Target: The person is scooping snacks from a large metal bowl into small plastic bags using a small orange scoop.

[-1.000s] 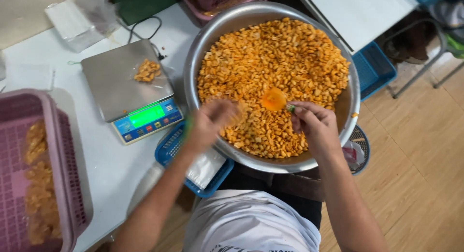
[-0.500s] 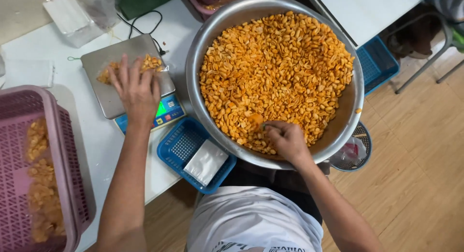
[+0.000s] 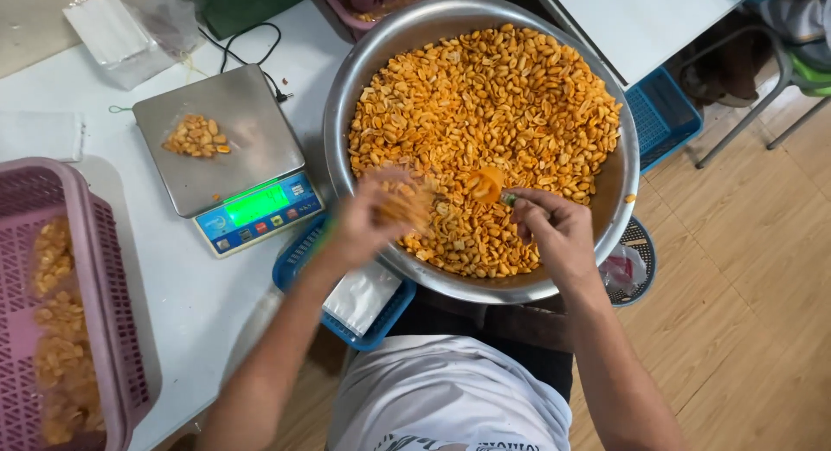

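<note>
White worktable (image 3: 199, 286), steel scale (image 3: 227, 139), big steel basin of orange snack pieces (image 3: 485, 131).
Mid-scooping: right hand (image 3: 554, 230) grips small orange scoop (image 3: 485, 184); blurred left hand (image 3: 372, 222) cups pieces over the basin; carrying them calls for steadiness.

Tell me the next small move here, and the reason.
Probably tip the scoop into the left hand. The right hand holds it over the bowl beside the left hand's snacks, and the scale holds only a small pile.
</note>
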